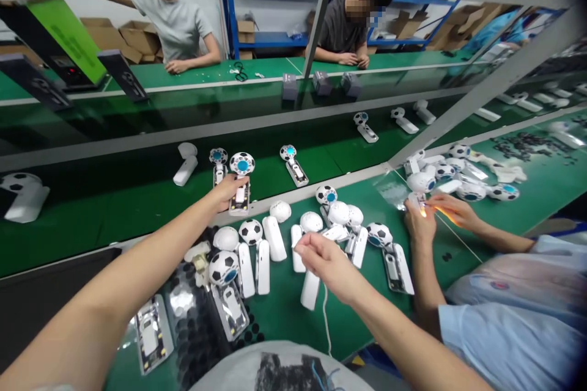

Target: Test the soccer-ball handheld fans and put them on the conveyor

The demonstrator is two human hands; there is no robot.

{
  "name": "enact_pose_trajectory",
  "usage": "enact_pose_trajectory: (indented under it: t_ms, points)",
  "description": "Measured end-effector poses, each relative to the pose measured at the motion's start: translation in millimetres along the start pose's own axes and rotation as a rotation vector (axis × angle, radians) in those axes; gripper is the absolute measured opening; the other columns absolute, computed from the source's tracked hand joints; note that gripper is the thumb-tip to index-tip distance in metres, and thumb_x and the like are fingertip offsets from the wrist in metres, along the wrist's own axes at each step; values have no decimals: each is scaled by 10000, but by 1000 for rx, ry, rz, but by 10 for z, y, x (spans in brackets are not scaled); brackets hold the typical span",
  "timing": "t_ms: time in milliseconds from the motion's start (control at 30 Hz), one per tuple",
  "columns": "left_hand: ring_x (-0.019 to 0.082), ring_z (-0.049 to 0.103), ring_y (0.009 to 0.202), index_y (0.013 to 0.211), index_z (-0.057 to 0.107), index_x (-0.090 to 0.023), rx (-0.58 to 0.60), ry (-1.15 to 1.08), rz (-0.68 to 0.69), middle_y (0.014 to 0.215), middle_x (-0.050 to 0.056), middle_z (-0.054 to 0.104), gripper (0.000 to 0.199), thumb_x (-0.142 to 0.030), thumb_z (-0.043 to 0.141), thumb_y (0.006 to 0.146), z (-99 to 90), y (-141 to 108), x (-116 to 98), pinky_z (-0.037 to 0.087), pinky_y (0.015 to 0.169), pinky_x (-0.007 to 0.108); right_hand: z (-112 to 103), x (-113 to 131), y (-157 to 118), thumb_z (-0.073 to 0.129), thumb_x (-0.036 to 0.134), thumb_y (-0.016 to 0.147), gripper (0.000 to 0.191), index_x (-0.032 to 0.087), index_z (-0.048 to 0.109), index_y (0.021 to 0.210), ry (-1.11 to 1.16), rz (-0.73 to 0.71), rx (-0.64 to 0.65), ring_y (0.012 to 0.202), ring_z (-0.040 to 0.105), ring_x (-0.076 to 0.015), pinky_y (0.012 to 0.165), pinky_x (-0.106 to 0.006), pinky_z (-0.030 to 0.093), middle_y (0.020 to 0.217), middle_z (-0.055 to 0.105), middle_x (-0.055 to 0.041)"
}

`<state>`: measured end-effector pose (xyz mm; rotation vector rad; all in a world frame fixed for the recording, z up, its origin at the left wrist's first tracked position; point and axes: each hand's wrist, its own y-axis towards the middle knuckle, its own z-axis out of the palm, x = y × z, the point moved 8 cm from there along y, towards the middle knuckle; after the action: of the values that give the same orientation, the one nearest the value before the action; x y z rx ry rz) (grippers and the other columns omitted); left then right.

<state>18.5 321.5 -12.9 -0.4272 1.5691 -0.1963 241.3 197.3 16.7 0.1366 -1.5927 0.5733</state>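
My left hand (pixel 228 191) reaches out over the belt's near edge. Its fingers grip a football-headed device (pixel 241 164), whose open handle shows the inner parts. My right hand (pixel 328 263) hovers over the bench with thumb and fingers pinched together. Whatever that pinch holds, if anything, I cannot make out. Just behind its fingertips lies a white-handled device (pixel 297 256), and below the hand is another white handle (pixel 310 291). A white cable (pixel 327 321) runs down beside it. Between my arms lie several football-patterned heads (pixel 224 267) with white or opened handles.
A green conveyor belt (pixel 257 180) carries spaced devices past the bench. Black round pads (pixel 190 330) and an opened handle (pixel 153 335) lie at left. Close on my right, a co-worker's hands (pixel 422 220) work beside a heap of devices. Slanted metal posts (pixel 477 79) cross the line.
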Motion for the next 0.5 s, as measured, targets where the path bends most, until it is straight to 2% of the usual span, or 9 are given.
enact_pose_trajectory:
  t_ms: [67,133,200,300,367,433,500]
  points:
    - [171,584,612,810,516,-124,-23,38,26,669,58,571,138,-210,595,737,80,343,-38,475,584,300,32,1,3,500,408,822,247,188,444,724,-11,2,25,463,275,-82,449,-228,189,495,344,84]
    - [211,596,707,767,521,-116,-100,99,51,727,99,592,147,-192,628,702,71,615,-63,465,625,313,13,-18,0,491,421,830,260,189,444,721,-18,20,23,474,270,-86,457,-233,190,503,338,80]
    - [281,564,909,808,521,-123,-232,172,92,878,150,594,233,-178,676,644,-60,798,-97,444,697,330,-50,-45,2,493,444,825,280,191,447,716,-13,41,6,480,270,-90,463,-237,188,505,337,75]
    - [356,345,1191,980,471,-147,-463,256,143,1185,208,453,484,-172,724,568,-377,910,-125,390,799,354,-152,-79,30,498,480,809,302,194,459,721,9,59,-20,480,272,-97,468,-242,189,494,334,74]
    - [376,294,1218,1078,402,-156,-570,271,116,1250,225,377,641,-146,735,530,-559,934,-80,371,813,381,-180,-91,65,498,488,806,308,194,462,721,16,65,-26,476,271,-99,470,-244,188,489,338,73]
    - [369,381,1151,1115,359,-163,-607,247,60,1191,213,428,717,-101,729,504,-665,952,-11,373,790,395,-168,-95,100,500,488,806,309,196,454,713,24,76,-19,471,265,-98,467,-244,184,482,337,74]
    - [336,478,1040,1108,357,-159,-583,180,13,1070,170,507,708,-70,711,502,-694,958,38,390,750,386,-138,-86,128,502,481,807,306,196,450,709,35,83,-7,468,260,-95,466,-242,183,479,336,76]
